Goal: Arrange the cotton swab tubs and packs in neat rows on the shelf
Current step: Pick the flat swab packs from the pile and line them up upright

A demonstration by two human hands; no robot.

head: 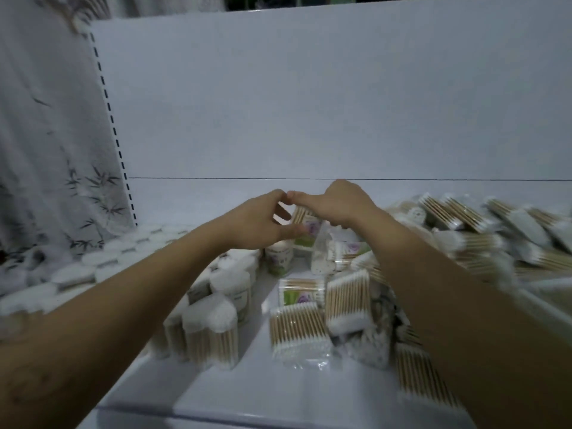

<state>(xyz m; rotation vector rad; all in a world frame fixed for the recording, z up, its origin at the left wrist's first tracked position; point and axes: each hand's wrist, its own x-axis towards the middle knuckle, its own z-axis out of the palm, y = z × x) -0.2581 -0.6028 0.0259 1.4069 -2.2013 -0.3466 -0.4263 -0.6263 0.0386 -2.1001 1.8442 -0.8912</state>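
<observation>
Both my arms reach to the back middle of the white shelf [247,385]. My left hand [258,219] and my right hand [339,201] meet over a swab pack with a purple and green label [305,226], fingers curled round its two sides. White-lidded swab tubs [123,252] stand in rows on the left. Clear tubs of wooden swabs [210,329] stand under my left forearm. Flat swab packs [297,332] lie loose in the middle, and a big heap of packs [464,233] fills the right. The picture is motion-blurred.
A plain white back panel [309,103] rises behind the shelf, with a slotted upright [108,119] at its left edge. A curtain with a bamboo print [46,150] hangs further left. A small labelled tub [278,257] stands just below my hands.
</observation>
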